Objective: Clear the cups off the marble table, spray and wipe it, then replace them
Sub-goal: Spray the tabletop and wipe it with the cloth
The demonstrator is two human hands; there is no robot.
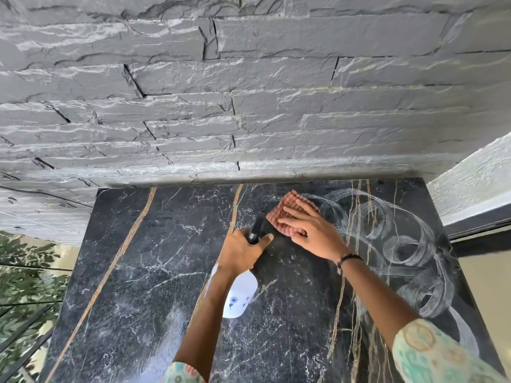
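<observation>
A black marble table (132,272) with gold and white veins fills the lower view. My left hand (243,251) grips the neck of a white spray bottle (240,295), whose black nozzle points toward the wall. My right hand (309,230) lies flat, fingers spread, on a red checked cloth (287,208) pressed to the marble near the back edge. Swirled wet wipe marks (401,244) cover the right part of the top. No cups are in view.
A rough grey stone wall (249,92) rises directly behind the table. A pale textured ledge (475,183) and a dark frame stand to the right. Green foliage (25,272) shows beyond the table's left edge.
</observation>
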